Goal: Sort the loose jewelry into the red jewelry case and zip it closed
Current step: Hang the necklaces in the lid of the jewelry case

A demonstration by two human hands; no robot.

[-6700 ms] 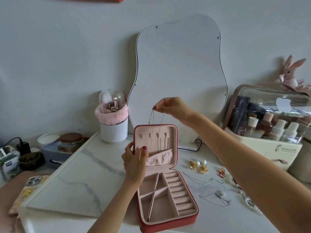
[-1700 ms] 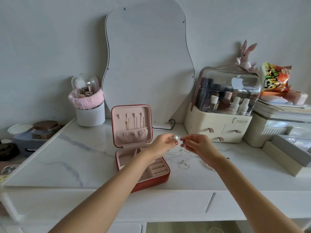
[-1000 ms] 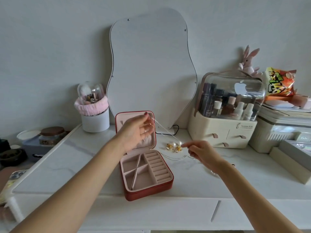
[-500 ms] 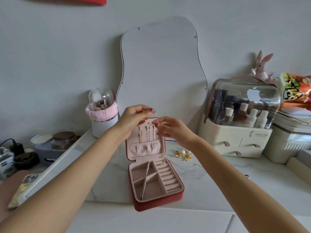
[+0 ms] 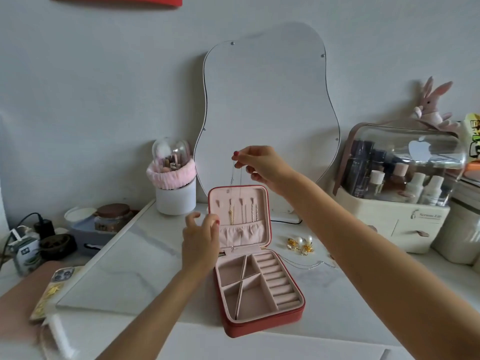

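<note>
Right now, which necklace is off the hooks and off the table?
The thin silver chain pinched by the right hand, dangling above the lid. The gold chains hang inside the lid; another silver chain lies on the table.

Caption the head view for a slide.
Right hand dangles a thin necklace over the open red jewelry case; left hand hovers beside its lid.
</note>
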